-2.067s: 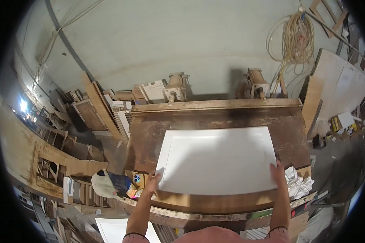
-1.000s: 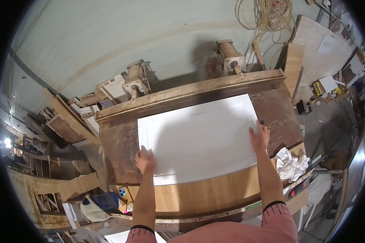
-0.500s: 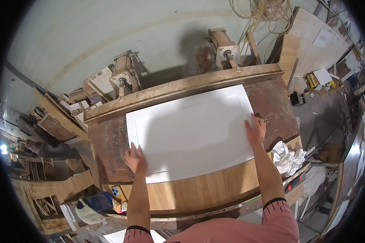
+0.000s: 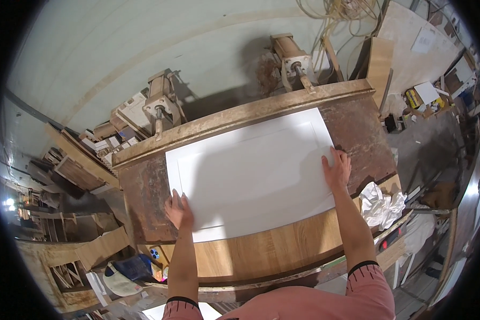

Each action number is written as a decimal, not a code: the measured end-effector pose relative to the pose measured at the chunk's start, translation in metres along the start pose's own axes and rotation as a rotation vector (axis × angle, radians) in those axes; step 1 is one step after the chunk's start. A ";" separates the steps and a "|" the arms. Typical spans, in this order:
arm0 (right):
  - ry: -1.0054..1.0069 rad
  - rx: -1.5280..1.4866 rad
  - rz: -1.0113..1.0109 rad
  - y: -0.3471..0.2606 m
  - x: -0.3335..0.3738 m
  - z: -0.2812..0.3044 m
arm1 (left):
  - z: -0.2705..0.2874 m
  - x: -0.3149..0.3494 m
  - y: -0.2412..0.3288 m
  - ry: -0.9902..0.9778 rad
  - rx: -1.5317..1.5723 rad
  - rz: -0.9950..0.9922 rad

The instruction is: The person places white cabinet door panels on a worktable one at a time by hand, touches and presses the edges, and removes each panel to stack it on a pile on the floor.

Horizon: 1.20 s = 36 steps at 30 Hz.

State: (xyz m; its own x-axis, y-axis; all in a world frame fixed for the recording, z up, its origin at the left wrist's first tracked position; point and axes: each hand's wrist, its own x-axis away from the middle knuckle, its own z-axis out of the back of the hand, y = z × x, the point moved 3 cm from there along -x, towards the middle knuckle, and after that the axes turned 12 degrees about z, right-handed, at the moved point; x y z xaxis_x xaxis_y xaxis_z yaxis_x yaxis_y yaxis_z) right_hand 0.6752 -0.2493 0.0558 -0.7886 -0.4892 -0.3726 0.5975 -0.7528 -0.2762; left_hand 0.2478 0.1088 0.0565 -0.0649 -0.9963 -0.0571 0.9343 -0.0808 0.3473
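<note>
A white rectangular panel (image 4: 261, 170) with a shallow framed border lies flat on a wood-grain board (image 4: 274, 246). My left hand (image 4: 179, 210) grips the panel's left edge near its front corner, thumb on top. At the right edge, my right hand (image 4: 336, 168) holds on in the same way, fingers curled over the side. The fingertips beneath the edges are hidden. Just beyond the panel's far edge runs a long dusty bar (image 4: 245, 118), joined to the rods of two cylinders, one at left (image 4: 160, 92) and one at right (image 4: 290, 50).
The brown worktop (image 4: 150, 194) extends past both panel ends. Crumpled white paper (image 4: 380, 205) lies at its right front. A phone (image 4: 154, 253) and a bag (image 4: 130, 270) are at the left front. Scrap boards (image 4: 72, 154) stand at left, and coiled hoses (image 4: 352, 9) hang at the back.
The dusty bar appears slightly nearer the panel, with more of the cylinder rods showing. My hands keep their places on the panel's edges. The whole view has shifted a little.
</note>
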 end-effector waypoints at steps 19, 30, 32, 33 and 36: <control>-0.043 -0.001 -0.040 -0.002 -0.004 0.001 | 0.005 0.003 0.007 -0.013 -0.035 0.039; -0.054 -0.044 -0.052 0.000 -0.003 0.004 | 0.003 0.004 0.008 0.010 0.006 0.015; -0.062 -0.040 -0.055 -0.001 -0.003 0.006 | 0.002 0.004 0.007 0.010 0.003 0.001; -0.066 -0.034 -0.053 -0.001 -0.004 0.006 | 0.001 0.004 0.006 0.005 0.013 0.012; -0.080 -0.021 -0.055 -0.005 -0.006 0.010 | -0.004 0.002 0.001 0.012 0.025 0.026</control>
State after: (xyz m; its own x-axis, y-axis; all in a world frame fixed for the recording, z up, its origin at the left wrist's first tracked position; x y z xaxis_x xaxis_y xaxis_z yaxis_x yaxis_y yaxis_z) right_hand 0.6752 -0.2468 0.0686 -0.8287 -0.4818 -0.2849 0.5555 -0.7704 -0.3128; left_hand 0.2502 0.1065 0.0534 -0.0366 -0.9976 -0.0587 0.9266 -0.0559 0.3718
